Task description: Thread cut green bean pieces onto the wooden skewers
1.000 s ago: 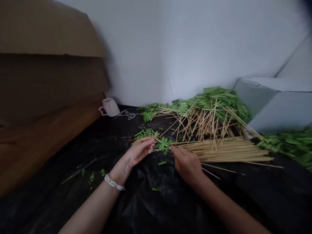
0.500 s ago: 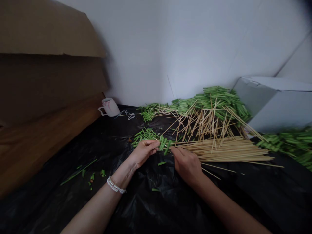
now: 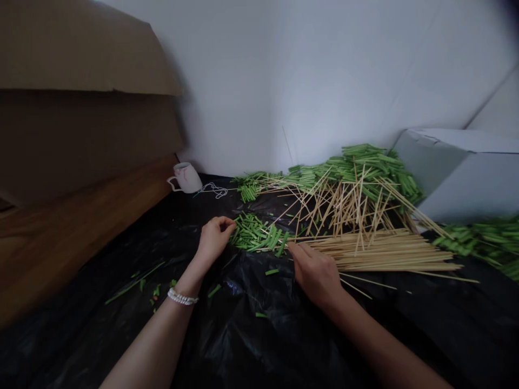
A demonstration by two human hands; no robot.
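My left hand [image 3: 214,236], with a beaded bracelet [image 3: 182,296] on its wrist, is curled at the left end of a small heap of cut green stalk pieces [image 3: 259,237], fingertips touching them. My right hand [image 3: 314,270] rests on the black plastic sheet [image 3: 251,335] with its fingers pinched on a thin bamboo skewer that runs through several green pieces [image 3: 279,244]. Just right of it lies a bundle of bare bamboo skewers [image 3: 385,254].
A larger pile of skewered green stalks [image 3: 357,167] lies by the white wall. More green pieces [image 3: 482,237] sit at right below a white box [image 3: 466,173]. A white mug [image 3: 186,177] and a string stand at back left, beside brown cardboard [image 3: 81,108].
My left hand has moved left and away from the skewer to the heap of green pieces. My right hand has stayed put.
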